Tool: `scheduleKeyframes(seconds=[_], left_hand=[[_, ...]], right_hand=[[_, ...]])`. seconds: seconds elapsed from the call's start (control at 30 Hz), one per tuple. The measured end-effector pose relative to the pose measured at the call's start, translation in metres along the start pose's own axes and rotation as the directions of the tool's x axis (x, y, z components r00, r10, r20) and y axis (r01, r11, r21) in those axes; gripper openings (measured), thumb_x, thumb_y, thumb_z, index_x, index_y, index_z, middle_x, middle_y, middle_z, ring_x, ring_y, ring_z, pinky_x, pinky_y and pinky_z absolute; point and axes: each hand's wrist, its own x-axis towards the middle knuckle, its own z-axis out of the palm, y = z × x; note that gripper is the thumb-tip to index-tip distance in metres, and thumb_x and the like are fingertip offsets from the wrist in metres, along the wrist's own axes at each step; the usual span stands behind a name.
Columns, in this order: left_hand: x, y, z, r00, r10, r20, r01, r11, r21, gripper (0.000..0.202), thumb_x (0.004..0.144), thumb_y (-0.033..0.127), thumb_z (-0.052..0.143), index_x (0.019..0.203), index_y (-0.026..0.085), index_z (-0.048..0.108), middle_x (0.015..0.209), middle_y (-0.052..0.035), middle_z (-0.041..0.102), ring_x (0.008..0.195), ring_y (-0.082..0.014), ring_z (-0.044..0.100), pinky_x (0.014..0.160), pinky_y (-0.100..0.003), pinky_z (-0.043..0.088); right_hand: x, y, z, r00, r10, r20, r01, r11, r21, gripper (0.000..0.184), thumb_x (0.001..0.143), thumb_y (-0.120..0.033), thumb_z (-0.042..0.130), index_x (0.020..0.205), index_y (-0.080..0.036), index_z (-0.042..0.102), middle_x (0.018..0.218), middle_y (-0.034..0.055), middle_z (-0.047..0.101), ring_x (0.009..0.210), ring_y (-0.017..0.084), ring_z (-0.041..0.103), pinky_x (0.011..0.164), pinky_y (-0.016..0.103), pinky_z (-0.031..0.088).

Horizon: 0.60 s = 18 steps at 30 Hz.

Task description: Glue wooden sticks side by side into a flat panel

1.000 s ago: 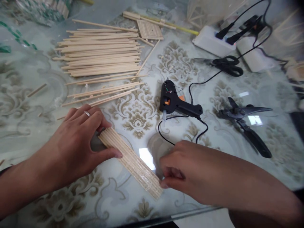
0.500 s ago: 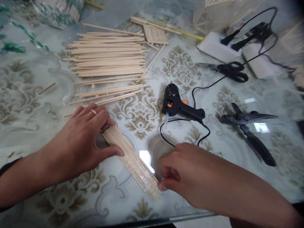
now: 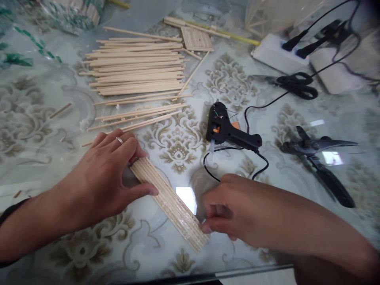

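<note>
A flat panel of wooden sticks joined side by side lies slantwise on the table, with shiny patches on its top. My left hand, a ring on one finger, grips the panel's far end, thumb on top and fingertips round the end edge. At the panel's near right corner, my right hand is closed, its thumb and curled fingers against the edge. Whether those fingers pinch the panel itself or something small is hidden. Beyond my right hand a black glue gun lies on its side, a glue stick poking out of its back.
Many loose wooden sticks lie in rows at the back, near a small stick panel. To the right are scissors, pruning shears and a white power strip with cords. Plastic packaging sits back left.
The whole view has shifted slightly, so things appear a little further right. Both hands keep their places on the panel; the right hand's fingers have shifted only slightly.
</note>
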Motion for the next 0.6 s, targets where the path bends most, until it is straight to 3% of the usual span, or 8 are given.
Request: scheduleKeyframes(seconds=[0.2,0.33,0.6], left_hand=[[0.002,0.001,0.000,1.000,0.010,0.017,-0.010,1.000,0.005,0.044,0.081,0.040,0.086,0.101,0.028,0.049,0.102,-0.0026,0.068,0.106,-0.0330,0.063,0.095,-0.053,0.046],[0.003,0.002,-0.001,1.000,0.020,0.009,-0.020,0.999,0.025,0.041,0.082,0.039,0.085,0.101,0.026,0.050,0.099,-0.0030,0.066,0.103,-0.0331,0.062,0.092,-0.052,0.046],[0.002,0.002,-0.001,0.999,-0.038,0.039,0.038,0.999,0.009,0.041,0.082,0.043,0.085,0.100,0.027,0.051,0.102,-0.0024,0.068,0.110,-0.0345,0.062,0.096,-0.053,0.044]], right_hand=[[-0.005,-0.008,0.005,0.993,0.076,-0.092,-0.083,0.994,-0.075,0.020,0.089,-0.022,0.075,0.069,-0.021,0.075,0.060,-0.0024,0.064,0.060,0.014,0.056,0.055,0.029,0.029],[-0.005,-0.006,0.012,0.984,0.011,-0.175,-0.034,0.991,-0.128,0.018,0.086,-0.021,0.077,0.068,-0.022,0.075,0.057,-0.0005,0.066,0.054,0.015,0.051,0.055,0.033,0.023],[-0.006,-0.005,0.014,0.986,0.039,-0.165,-0.058,0.992,-0.111,0.021,0.086,-0.023,0.077,0.066,-0.022,0.071,0.058,0.0001,0.065,0.056,0.016,0.053,0.055,0.033,0.022]])
